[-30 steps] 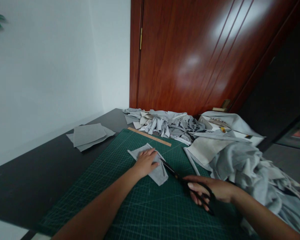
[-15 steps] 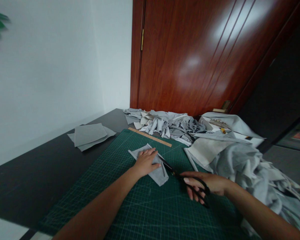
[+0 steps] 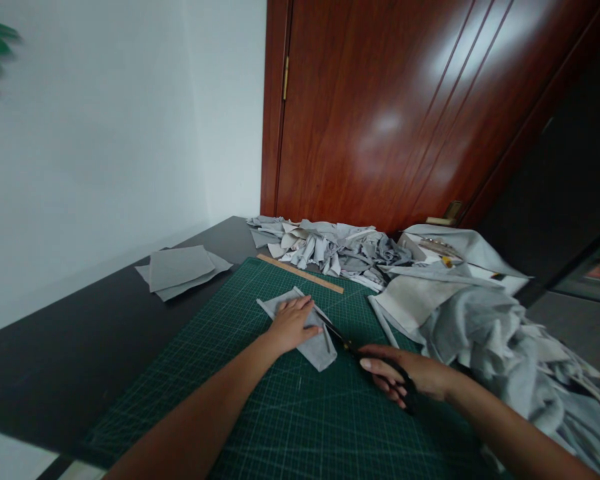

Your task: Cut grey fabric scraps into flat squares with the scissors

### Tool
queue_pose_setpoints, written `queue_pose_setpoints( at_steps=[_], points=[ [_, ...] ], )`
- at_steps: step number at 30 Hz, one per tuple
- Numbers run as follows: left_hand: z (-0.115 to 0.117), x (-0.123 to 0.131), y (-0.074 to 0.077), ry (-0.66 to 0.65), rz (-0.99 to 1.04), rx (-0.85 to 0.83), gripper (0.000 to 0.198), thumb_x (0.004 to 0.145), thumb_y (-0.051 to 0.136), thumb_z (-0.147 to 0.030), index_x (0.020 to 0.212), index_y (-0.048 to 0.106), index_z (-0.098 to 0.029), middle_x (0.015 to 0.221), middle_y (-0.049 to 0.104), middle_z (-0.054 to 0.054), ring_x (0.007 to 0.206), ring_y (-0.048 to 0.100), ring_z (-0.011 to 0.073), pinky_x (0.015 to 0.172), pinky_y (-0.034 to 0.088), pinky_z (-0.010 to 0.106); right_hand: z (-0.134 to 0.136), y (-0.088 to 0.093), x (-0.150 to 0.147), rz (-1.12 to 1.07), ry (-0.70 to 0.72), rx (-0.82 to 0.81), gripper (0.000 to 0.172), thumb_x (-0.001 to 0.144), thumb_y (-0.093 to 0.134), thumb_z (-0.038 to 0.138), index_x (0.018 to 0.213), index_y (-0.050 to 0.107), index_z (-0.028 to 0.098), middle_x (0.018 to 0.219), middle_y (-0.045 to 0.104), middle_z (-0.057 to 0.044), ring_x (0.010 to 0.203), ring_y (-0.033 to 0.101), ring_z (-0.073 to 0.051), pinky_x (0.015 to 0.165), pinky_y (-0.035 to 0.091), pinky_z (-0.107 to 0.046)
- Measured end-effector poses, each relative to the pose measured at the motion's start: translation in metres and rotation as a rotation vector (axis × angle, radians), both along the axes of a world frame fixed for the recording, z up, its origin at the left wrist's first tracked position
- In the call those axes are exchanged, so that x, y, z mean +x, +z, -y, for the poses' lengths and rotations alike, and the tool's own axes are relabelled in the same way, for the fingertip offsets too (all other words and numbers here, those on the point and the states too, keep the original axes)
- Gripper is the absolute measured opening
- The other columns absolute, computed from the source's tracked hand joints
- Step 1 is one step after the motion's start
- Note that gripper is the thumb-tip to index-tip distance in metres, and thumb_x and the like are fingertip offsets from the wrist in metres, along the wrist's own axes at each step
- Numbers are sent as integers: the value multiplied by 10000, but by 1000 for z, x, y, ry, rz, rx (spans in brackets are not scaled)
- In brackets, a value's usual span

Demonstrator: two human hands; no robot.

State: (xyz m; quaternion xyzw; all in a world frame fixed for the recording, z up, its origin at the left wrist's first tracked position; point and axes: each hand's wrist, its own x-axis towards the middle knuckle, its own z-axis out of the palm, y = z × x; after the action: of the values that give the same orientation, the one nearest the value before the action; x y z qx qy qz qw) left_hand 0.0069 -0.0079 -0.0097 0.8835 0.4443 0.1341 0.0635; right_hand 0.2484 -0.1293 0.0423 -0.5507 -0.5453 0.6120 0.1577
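Observation:
A piece of light grey fabric (image 3: 319,357) lies on the green cutting mat (image 3: 300,413), its edges slightly curled. My left hand (image 3: 293,325) rests flat on this fabric with the fingers stretched out. From the right, my right hand (image 3: 393,373) grips a pair of black-handled scissors (image 3: 349,345) by the loops. Their blades reach to the right edge of the fabric, close to my left thumb, and look nearly closed. Where the tips meet the cloth is hard to make out.
Behind the fabric lies a wooden ruler (image 3: 300,273). Grey fabric scraps (image 3: 325,247) are heaped by the door (image 3: 370,120). Cut grey pieces (image 3: 183,270) lie on the black table (image 3: 80,353). At right are bunched grey cloth (image 3: 480,327) and a white box (image 3: 423,250).
The scissors' handles have come together as my right hand closed and shifted slightly left. My left hand and the fabric stay in place.

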Motion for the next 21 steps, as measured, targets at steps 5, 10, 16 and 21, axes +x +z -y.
queue_pose_setpoints(
  at_steps=[5, 10, 16, 21],
  points=[
    [1, 0, 1, 2, 0, -3, 638, 892, 526, -517, 1431, 411, -194, 1526, 369, 119, 1378, 358, 281, 1086, 280, 436, 3, -3, -4, -16, -22, 18, 625, 712, 638, 716, 1028, 518, 191, 610, 470, 87, 452, 443, -59, 386, 385, -163],
    [1, -1, 1, -6, 18, -10, 637, 891, 524, -508, 1438, 399, -205, 1530, 362, 118, 1383, 349, 283, 1090, 272, 441, 5, -4, -7, -57, -27, 30, 585, 733, 632, 701, 989, 506, 190, 599, 443, 94, 439, 419, -51, 381, 373, -160],
    [0, -1, 1, -1, 16, -9, 649, 888, 538, -508, 1433, 407, -181, 1527, 365, 124, 1382, 353, 279, 1095, 274, 432, 6, -5, -8, -78, -51, 22, 567, 722, 653, 689, 954, 497, 196, 609, 441, 92, 441, 420, -48, 381, 360, -161],
    [1, 0, 1, 6, 11, -10, 655, 888, 550, -501, 1436, 402, -175, 1528, 362, 129, 1384, 350, 282, 1096, 271, 430, 8, -5, -10, -116, -62, 8, 566, 701, 667, 696, 895, 472, 201, 602, 428, 98, 433, 396, -38, 366, 330, -147]
  ],
)
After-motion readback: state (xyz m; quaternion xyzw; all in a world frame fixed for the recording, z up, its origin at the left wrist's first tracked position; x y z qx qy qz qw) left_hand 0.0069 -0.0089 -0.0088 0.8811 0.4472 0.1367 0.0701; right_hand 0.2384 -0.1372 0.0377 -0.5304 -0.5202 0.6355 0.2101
